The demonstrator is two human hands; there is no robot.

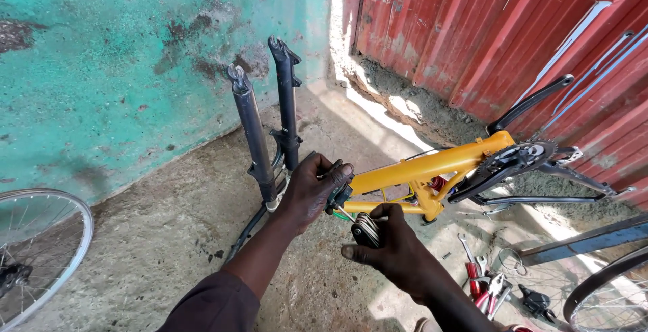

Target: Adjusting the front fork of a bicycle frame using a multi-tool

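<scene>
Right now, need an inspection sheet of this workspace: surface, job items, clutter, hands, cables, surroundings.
Surface: rough concrete floor, dusty, part sunlit.
Job's things: yellow bike frame upside down, black fork legs pointing up, crank and chainring fitted.
Clutter: red-handled pliers and other small tools on the floor by the frame.
Hands: left hand grips the frame's front end; right hand holds a folding multi-tool.
Cables: green cable near the head of the frame.
Surroundings: teal wall, red corrugated sheet, wheel at left.
</scene>
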